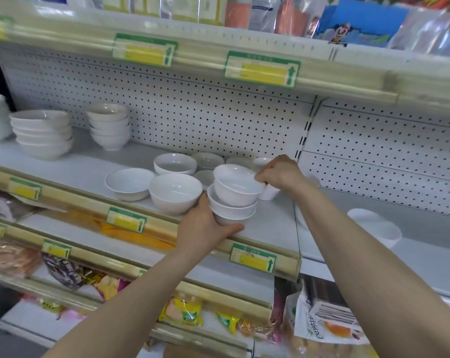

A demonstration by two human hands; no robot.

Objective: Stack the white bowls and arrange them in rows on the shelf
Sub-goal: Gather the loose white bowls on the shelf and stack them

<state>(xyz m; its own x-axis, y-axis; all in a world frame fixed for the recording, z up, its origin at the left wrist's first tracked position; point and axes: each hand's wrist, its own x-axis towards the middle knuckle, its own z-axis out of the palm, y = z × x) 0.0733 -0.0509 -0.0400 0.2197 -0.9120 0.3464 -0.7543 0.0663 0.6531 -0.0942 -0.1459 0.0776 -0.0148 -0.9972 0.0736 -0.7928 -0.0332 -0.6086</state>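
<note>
A short stack of white bowls [231, 209] stands near the front edge of the white shelf [84, 166]. My left hand [204, 229] grips the base of this stack from the front left. My right hand [279, 174] pinches the rim of a tilted white bowl [235, 186] resting on top of the stack. Loose white bowls lie to the left and behind: a wide one [176, 192], a shallow one [129, 183], another [175, 164] and several smaller ones at the back. Two finished stacks stand at the far left, a wide stack [43, 134] and a narrower stack [110, 126].
A small white cup [270, 193] stands under my right wrist. More white bowls [378, 227] lie on the neighbouring shelf bay to the right. A perforated back panel [193, 109] closes the shelf. The shelf above hangs low, with price tags [262, 69] on its rail. Packaged snacks fill the shelves below.
</note>
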